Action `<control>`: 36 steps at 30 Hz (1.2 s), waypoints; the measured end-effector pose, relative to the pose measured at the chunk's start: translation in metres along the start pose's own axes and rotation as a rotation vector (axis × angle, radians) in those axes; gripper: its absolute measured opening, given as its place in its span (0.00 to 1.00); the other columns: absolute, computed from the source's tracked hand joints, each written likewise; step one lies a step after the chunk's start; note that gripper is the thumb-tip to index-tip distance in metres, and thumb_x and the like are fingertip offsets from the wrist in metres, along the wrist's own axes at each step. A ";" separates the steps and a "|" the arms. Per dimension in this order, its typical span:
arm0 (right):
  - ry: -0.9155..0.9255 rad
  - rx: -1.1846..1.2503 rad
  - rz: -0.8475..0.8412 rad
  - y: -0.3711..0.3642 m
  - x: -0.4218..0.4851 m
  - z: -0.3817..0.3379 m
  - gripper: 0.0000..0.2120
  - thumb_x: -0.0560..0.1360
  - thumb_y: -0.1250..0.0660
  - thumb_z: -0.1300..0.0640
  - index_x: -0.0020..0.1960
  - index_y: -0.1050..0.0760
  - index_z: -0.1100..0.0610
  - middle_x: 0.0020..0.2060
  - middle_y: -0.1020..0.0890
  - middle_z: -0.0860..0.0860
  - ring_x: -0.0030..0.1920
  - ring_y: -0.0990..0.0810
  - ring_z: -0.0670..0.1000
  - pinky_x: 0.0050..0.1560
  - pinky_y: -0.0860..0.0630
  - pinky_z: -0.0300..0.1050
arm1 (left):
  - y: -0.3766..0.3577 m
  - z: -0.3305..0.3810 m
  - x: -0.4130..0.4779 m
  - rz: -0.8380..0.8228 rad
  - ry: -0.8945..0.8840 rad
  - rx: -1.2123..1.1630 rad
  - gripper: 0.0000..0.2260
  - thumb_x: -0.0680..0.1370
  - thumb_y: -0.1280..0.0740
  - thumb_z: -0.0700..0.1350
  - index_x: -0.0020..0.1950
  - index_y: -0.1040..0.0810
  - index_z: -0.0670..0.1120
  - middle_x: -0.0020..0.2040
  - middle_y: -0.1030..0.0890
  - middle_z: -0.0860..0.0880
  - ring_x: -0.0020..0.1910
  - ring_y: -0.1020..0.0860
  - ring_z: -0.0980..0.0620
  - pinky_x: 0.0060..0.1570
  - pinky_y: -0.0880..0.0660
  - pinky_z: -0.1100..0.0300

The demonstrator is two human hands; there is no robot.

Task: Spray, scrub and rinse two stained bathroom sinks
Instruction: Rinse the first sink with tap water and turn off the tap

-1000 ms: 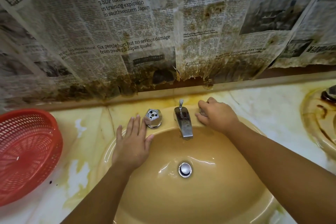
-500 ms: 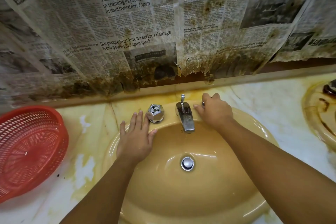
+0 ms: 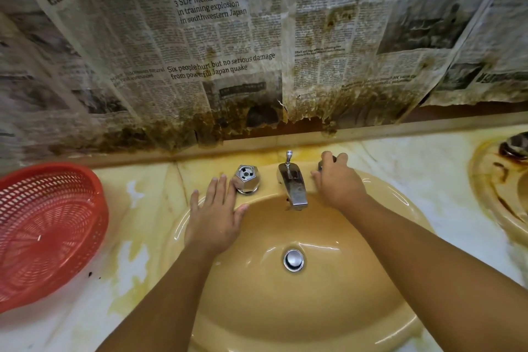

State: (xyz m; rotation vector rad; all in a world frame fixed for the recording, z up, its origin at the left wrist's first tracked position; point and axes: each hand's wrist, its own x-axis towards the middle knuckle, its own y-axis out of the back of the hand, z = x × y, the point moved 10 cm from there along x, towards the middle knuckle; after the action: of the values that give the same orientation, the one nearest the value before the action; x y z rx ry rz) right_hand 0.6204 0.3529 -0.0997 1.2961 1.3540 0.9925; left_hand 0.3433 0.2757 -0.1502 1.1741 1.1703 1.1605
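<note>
1. Hands first: left hand [image 3: 214,217] lies flat on the rim of the near sink [image 3: 285,308], fingers straight, just beside the left tap handle [image 3: 246,179]. Right hand [image 3: 338,184] curls over the right tap handle [image 3: 325,162], which is mostly hidden under the fingers.
2. No water shows at the spout [image 3: 294,188]. A hard twist here could bring a sudden jet that bounces off the bowl onto the newspaper [image 3: 200,37], which is brown and ragged along its lower edge.
3. The drain stopper [image 3: 293,259] looks seated. If it is shut, rinse water will likely pool instead of clearing.
4. A stiff or slick handle is the other worry: the fingers could slip and knock into the spout.
5. The second sink [image 3: 497,188], at the right edge, carries dark streaks. No sprayer or scrubber is in view, so that one probably waits on tools.
</note>
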 end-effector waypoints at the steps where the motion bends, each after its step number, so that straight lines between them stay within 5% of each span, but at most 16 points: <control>1: -0.036 0.017 0.004 0.000 0.001 0.000 0.19 0.85 0.42 0.46 0.67 0.37 0.59 0.61 0.32 0.61 0.51 0.19 0.67 0.43 0.25 0.53 | 0.000 0.000 0.000 0.001 -0.002 0.000 0.35 0.81 0.66 0.65 0.85 0.51 0.51 0.85 0.54 0.49 0.83 0.56 0.50 0.79 0.54 0.39; 8: -0.025 0.195 0.006 -0.001 -0.011 0.003 0.23 0.85 0.42 0.47 0.77 0.42 0.54 0.68 0.36 0.61 0.60 0.23 0.67 0.56 0.23 0.57 | 0.001 0.000 -0.001 -0.025 0.008 0.006 0.32 0.83 0.64 0.64 0.85 0.54 0.51 0.85 0.55 0.49 0.83 0.58 0.50 0.79 0.54 0.39; 12: 0.050 0.251 -0.025 -0.005 -0.047 0.004 0.33 0.85 0.42 0.49 0.84 0.54 0.49 0.82 0.56 0.58 0.75 0.37 0.66 0.72 0.33 0.58 | 0.002 0.002 -0.006 -0.063 0.012 -0.012 0.30 0.85 0.61 0.61 0.84 0.58 0.51 0.85 0.59 0.50 0.83 0.60 0.49 0.80 0.57 0.39; 16: 0.140 0.358 -0.055 -0.012 -0.089 0.005 0.34 0.85 0.42 0.45 0.84 0.56 0.47 0.83 0.65 0.50 0.82 0.47 0.56 0.77 0.40 0.55 | 0.002 0.003 -0.033 -0.087 0.010 -0.064 0.28 0.87 0.55 0.57 0.84 0.60 0.50 0.85 0.58 0.51 0.83 0.60 0.50 0.80 0.59 0.42; 22: 0.188 0.511 -0.090 -0.016 -0.145 -0.008 0.31 0.85 0.41 0.48 0.84 0.47 0.55 0.82 0.43 0.50 0.82 0.47 0.49 0.76 0.51 0.39 | 0.014 0.030 -0.070 -0.084 0.176 -0.332 0.27 0.86 0.45 0.48 0.84 0.47 0.44 0.84 0.46 0.46 0.83 0.50 0.47 0.80 0.54 0.48; 28: 0.267 0.633 -0.099 -0.002 -0.196 -0.036 0.25 0.86 0.41 0.53 0.81 0.38 0.55 0.78 0.32 0.51 0.77 0.35 0.49 0.72 0.42 0.35 | 0.037 0.064 -0.126 -0.047 0.120 -0.613 0.26 0.86 0.41 0.47 0.84 0.42 0.47 0.82 0.40 0.48 0.81 0.42 0.50 0.75 0.45 0.61; 32: 0.359 0.639 -0.157 -0.006 -0.248 -0.042 0.23 0.85 0.41 0.54 0.79 0.35 0.55 0.75 0.29 0.49 0.72 0.31 0.44 0.59 0.45 0.16 | 0.053 0.073 -0.173 -0.145 -0.021 -0.562 0.23 0.85 0.38 0.48 0.80 0.34 0.45 0.79 0.31 0.47 0.78 0.33 0.50 0.70 0.41 0.68; 36: 0.479 0.626 -0.204 -0.005 -0.284 -0.038 0.22 0.86 0.41 0.54 0.79 0.34 0.54 0.75 0.29 0.47 0.75 0.33 0.45 0.70 0.42 0.29 | 0.068 0.058 -0.224 -0.073 0.116 -0.642 0.23 0.85 0.37 0.47 0.80 0.34 0.45 0.79 0.31 0.48 0.78 0.34 0.52 0.67 0.43 0.72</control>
State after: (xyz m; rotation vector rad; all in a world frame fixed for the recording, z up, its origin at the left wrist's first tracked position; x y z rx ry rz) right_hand 0.5688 0.0729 -0.0669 1.3656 2.2472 0.7871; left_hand 0.3884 0.0521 -0.0714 0.5760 0.8160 1.4196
